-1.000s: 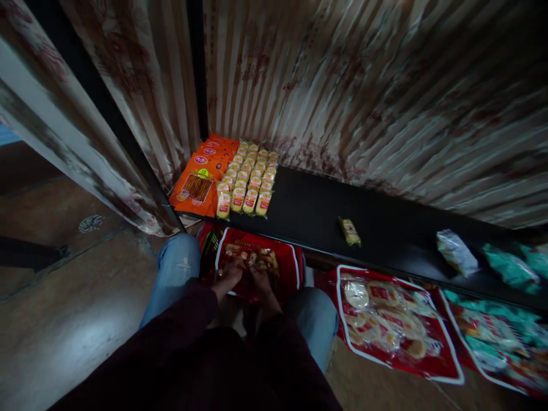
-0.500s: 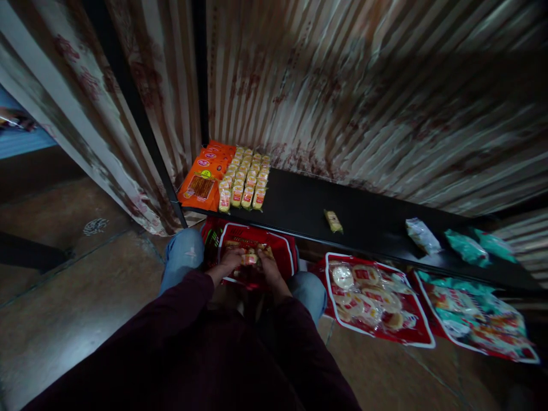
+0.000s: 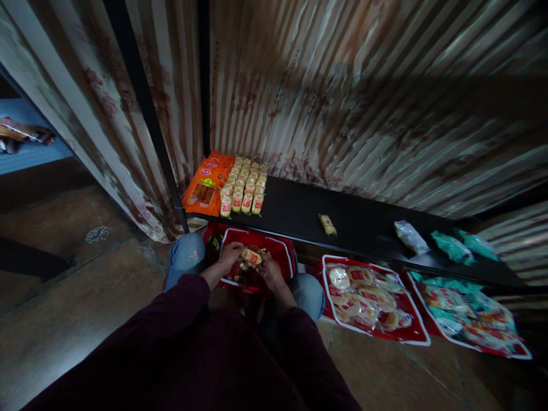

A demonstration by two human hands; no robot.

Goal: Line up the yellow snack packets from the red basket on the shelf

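Between my two hands, over a red basket (image 3: 280,244) at my knees, is a small wrapped snack cake (image 3: 252,256) with a yellow wrapper and a red-and-white label. My left hand (image 3: 232,254) pinches its left end. At the right end, the fingers of my right hand (image 3: 270,272) are closed on the wrapper. More small packets lie in the basket beneath, mostly dark and partly hidden by my hands. Similar cakes (image 3: 244,185) stand in tidy rows on the black shelf (image 3: 291,205), beside an orange snack bag (image 3: 204,185).
A lone wrapped cake (image 3: 327,224) lies mid-shelf. Farther right are a whitish packet (image 3: 411,237) and teal packets (image 3: 452,246). On the floor, one red basket (image 3: 422,331) holds round wrapped pastries and another basket (image 3: 509,353) holds teal packets. A striped curtain (image 3: 299,103) hangs behind.
Both hands have lifted the snack cake slightly, turning its label upward, and my left hand has moved a little up and left. The whole view has shifted slightly.
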